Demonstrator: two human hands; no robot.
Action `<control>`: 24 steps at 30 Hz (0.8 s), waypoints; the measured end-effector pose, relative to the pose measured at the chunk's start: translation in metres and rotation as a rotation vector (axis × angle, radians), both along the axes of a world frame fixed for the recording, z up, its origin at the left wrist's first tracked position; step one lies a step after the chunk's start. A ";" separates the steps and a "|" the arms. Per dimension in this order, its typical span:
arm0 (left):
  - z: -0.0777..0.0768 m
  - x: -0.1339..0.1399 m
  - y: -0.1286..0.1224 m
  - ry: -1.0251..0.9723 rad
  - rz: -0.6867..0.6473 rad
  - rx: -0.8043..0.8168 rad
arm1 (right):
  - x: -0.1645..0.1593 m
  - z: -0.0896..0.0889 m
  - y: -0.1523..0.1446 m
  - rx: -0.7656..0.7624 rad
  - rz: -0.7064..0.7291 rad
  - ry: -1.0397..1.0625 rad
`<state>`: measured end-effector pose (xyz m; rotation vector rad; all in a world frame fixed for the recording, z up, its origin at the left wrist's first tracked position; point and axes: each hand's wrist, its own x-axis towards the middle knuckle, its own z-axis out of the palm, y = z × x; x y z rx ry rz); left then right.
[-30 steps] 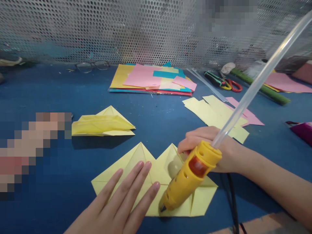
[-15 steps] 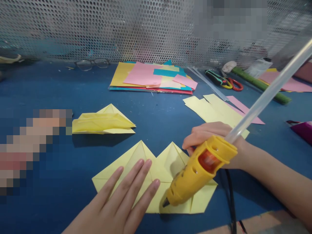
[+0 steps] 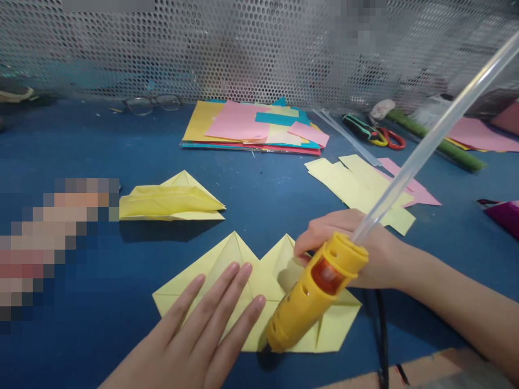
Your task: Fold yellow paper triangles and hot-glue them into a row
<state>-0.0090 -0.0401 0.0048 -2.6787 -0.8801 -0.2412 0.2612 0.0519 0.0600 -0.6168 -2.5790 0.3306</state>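
Observation:
A folded pale yellow paper (image 3: 227, 251) with two peaks lies flat on the blue table. My left hand (image 3: 203, 319) rests on its left half, palm down with the fingers spread. In my right hand (image 3: 344, 237) is a yellow hot glue gun (image 3: 300, 308), tilted with its dark nozzle at the paper's front edge, close to my left fingers. Whether the nozzle touches the paper I cannot tell. A long clear glue stick (image 3: 438, 129) juts from the gun's back end. The gun partly hides my right fingers.
Another folded yellow paper piece (image 3: 174, 202) sits beyond, beside a blurred-out area. Coloured paper sheets (image 3: 235, 119) are stacked at the back. Yellow paper offcuts (image 3: 352, 181), red-handled scissors (image 3: 393, 139) and a green roll (image 3: 438, 140) lie right. A black cord (image 3: 383, 329) hangs near my right forearm.
My right hand has brought the glue gun slightly left and down, its nozzle shifting left along the paper's front edge. My left hand stays in place on the paper.

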 end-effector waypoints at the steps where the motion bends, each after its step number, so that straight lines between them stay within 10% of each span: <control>1: 0.000 0.000 0.000 0.000 -0.006 0.005 | 0.000 -0.001 0.000 -0.006 0.008 0.009; 24: 0.018 0.013 0.010 -0.099 0.017 0.016 | 0.013 -0.002 0.007 -0.004 -0.171 -0.061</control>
